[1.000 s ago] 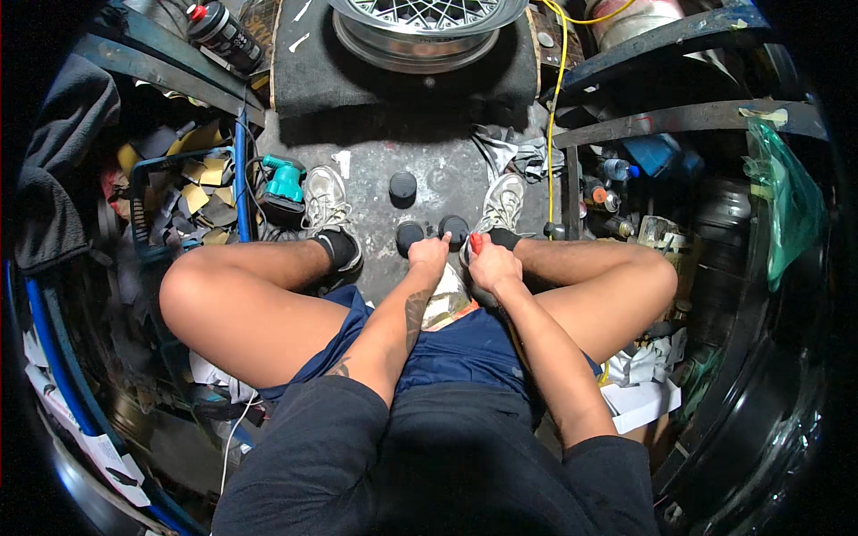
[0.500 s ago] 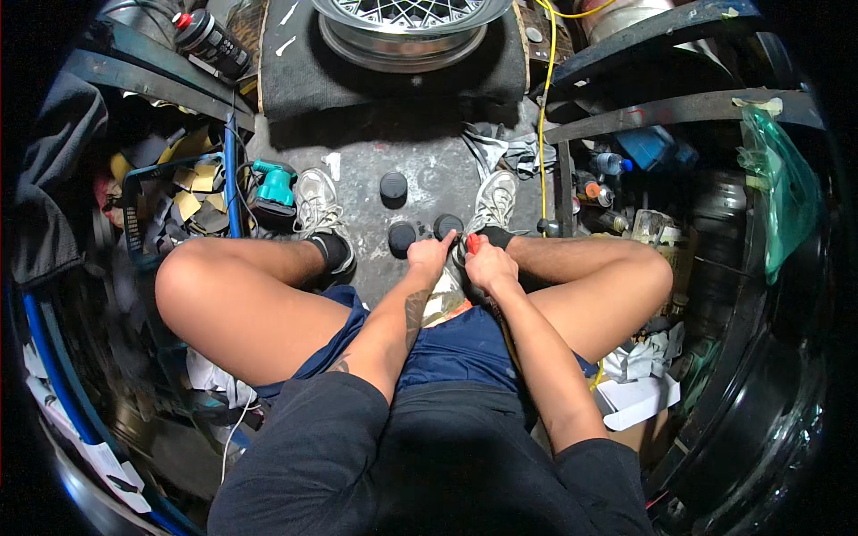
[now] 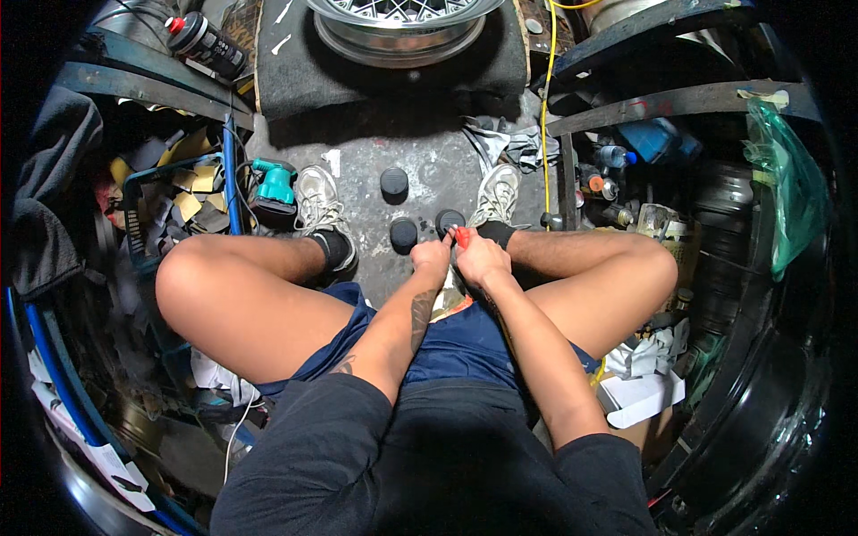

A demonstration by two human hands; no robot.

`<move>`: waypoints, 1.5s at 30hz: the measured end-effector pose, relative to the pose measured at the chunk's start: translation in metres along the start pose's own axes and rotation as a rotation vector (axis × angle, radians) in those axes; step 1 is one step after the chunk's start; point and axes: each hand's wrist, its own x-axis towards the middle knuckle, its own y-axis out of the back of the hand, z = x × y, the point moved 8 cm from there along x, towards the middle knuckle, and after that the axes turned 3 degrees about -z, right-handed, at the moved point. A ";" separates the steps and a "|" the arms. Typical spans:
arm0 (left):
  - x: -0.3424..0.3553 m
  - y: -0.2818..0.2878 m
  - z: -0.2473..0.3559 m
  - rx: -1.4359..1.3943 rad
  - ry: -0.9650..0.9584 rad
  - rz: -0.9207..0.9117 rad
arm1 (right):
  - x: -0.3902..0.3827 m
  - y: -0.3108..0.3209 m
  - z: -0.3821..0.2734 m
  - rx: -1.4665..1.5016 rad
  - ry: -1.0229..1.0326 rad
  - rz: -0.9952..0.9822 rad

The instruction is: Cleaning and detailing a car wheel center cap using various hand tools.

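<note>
Over the floor between my legs, my two hands work close together. My right hand (image 3: 483, 262) is closed round a small red object (image 3: 463, 237), perhaps a handle; its kind is not clear. Its red end points at the fingertips of my left hand (image 3: 431, 256), which is closed with the index finger and thumb forward. Whatever the left fingers pinch is too small to make out. Just beyond the fingertips is a round black cap-like piece (image 3: 450, 220). Two similar round black pieces, one nearer (image 3: 403, 236) and one farther (image 3: 393, 183), stand to its left on the floor (image 3: 362, 147).
A spoked metal wheel rim (image 3: 402, 45) lies on a dark padded stand ahead. A teal power sander (image 3: 274, 185) stands left of my left shoe, near a blue crate (image 3: 132, 210) of sandpaper scraps. A yellow cord (image 3: 546, 134) and a rag (image 3: 509, 143) lie right. Metal frames flank both sides.
My right hand has moved slightly left, bringing the red object against the left fingertips. The left index finger is less stretched out than before. The round black pieces stay in place.
</note>
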 end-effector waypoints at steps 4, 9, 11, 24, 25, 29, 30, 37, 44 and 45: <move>0.003 -0.005 0.001 -0.032 0.003 -0.015 | 0.001 -0.002 -0.002 -0.017 0.019 0.016; 0.008 -0.010 -0.002 -0.034 0.009 -0.034 | 0.003 -0.002 -0.005 -0.032 0.033 0.022; 0.010 -0.012 -0.001 -0.022 0.003 -0.035 | 0.002 0.000 -0.005 -0.047 0.021 0.020; 0.004 -0.003 0.005 -0.034 -0.001 -0.066 | 0.005 0.020 0.024 0.027 -0.141 0.070; 0.002 -0.001 0.006 -0.022 -0.009 -0.054 | 0.007 0.015 0.026 0.024 -0.119 0.040; 0.000 0.007 0.001 -0.039 -0.090 0.064 | 0.005 0.009 0.022 0.029 -0.078 0.050; -0.002 0.011 0.000 -0.036 -0.092 0.064 | 0.007 0.009 0.023 0.036 -0.068 0.106; -0.007 0.021 -0.021 -0.078 0.013 0.099 | 0.046 -0.019 0.059 0.250 -0.028 0.128; -0.013 0.010 -0.009 -0.073 -0.022 0.095 | 0.039 -0.009 0.047 0.205 -0.065 0.081; -0.013 0.011 -0.008 -0.132 -0.085 0.133 | 0.034 -0.002 0.044 0.181 -0.077 0.083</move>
